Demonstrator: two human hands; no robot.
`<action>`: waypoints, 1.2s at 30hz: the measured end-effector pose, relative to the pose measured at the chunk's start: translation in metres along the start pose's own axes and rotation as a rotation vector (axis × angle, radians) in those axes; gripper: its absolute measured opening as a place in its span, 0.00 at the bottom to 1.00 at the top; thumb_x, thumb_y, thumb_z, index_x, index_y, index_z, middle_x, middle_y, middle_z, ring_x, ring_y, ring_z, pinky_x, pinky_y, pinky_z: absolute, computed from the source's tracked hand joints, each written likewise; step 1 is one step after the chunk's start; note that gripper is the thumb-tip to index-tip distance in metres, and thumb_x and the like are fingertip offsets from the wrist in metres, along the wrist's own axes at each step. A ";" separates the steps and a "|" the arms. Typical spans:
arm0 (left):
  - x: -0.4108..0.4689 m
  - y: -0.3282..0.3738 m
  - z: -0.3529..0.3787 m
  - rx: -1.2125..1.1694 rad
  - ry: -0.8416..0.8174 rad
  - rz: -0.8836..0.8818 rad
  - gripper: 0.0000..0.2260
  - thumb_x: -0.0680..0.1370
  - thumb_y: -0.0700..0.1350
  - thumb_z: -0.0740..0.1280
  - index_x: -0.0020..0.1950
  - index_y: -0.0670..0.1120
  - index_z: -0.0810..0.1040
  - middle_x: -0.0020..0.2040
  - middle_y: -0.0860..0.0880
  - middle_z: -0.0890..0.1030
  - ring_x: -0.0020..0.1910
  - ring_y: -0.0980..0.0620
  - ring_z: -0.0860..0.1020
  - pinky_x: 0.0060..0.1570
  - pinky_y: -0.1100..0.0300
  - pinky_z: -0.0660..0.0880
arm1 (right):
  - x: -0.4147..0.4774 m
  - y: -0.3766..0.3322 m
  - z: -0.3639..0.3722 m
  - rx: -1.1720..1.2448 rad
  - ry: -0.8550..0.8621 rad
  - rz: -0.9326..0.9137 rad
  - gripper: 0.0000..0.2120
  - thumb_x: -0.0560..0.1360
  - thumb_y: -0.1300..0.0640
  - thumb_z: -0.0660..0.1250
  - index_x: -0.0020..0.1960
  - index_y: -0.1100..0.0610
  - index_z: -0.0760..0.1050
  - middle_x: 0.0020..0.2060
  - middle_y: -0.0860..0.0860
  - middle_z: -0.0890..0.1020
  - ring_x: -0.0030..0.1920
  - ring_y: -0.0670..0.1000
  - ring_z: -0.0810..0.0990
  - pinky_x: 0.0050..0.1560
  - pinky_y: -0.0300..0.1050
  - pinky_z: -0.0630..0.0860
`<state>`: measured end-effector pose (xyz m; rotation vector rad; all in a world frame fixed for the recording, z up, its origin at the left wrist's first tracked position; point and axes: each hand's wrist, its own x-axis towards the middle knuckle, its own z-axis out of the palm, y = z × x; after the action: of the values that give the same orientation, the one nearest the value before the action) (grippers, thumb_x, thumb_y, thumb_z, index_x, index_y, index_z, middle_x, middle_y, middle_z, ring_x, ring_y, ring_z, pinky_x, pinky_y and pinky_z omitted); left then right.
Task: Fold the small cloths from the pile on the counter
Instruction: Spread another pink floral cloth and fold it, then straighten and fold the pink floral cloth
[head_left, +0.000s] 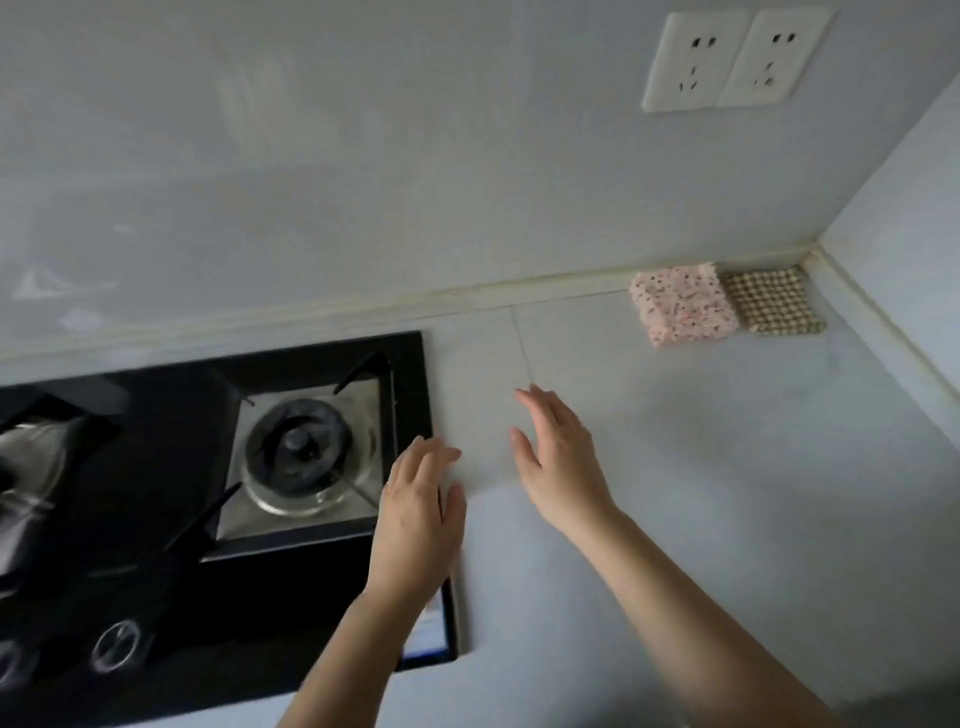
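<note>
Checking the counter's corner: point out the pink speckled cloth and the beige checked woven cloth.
pink speckled cloth (684, 307), head view, centre of its top face.
beige checked woven cloth (775, 301), head view, middle of its uncovered part.

Bare counter (675, 467) lies open toward corner cloths (727, 306); hob (156, 519), seemingly flush, borders left.

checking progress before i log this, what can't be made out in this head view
The unfolded pile: outside the head view, so remaining cloths cannot be counted.
Checked cloth: whether the pink cloth overlaps its left edge or only touches it is too small to tell.
Shiny object on the stove: cut by the left edge and blurred.
Sticker on the stove's near corner: mostly hidden by the left hand's wrist.
</note>
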<state>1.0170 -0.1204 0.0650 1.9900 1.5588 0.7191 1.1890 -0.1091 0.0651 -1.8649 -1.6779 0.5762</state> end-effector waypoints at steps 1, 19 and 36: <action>-0.031 -0.020 -0.031 -0.006 0.031 -0.002 0.14 0.77 0.38 0.65 0.62 0.46 0.76 0.66 0.52 0.73 0.70 0.53 0.66 0.68 0.53 0.67 | -0.027 -0.034 0.022 0.041 0.006 -0.044 0.23 0.79 0.50 0.56 0.69 0.60 0.71 0.67 0.57 0.75 0.68 0.58 0.72 0.69 0.53 0.68; -0.230 -0.312 -0.356 -0.038 0.501 -0.384 0.10 0.78 0.38 0.63 0.57 0.49 0.77 0.57 0.58 0.74 0.58 0.53 0.74 0.52 0.61 0.71 | -0.138 -0.412 0.306 0.194 -0.406 -0.378 0.18 0.81 0.55 0.60 0.71 0.52 0.68 0.67 0.44 0.71 0.68 0.41 0.67 0.65 0.30 0.61; -0.100 -0.620 -0.588 0.267 0.388 -0.429 0.07 0.72 0.35 0.69 0.49 0.43 0.81 0.50 0.45 0.80 0.51 0.42 0.77 0.48 0.50 0.74 | 0.037 -0.660 0.572 -0.128 -0.629 -0.419 0.17 0.81 0.57 0.57 0.69 0.55 0.69 0.68 0.50 0.71 0.66 0.52 0.71 0.62 0.50 0.71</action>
<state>0.1604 -0.0454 0.0662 1.6564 2.3248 0.7792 0.3272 0.0360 0.0718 -1.4122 -2.4751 0.9531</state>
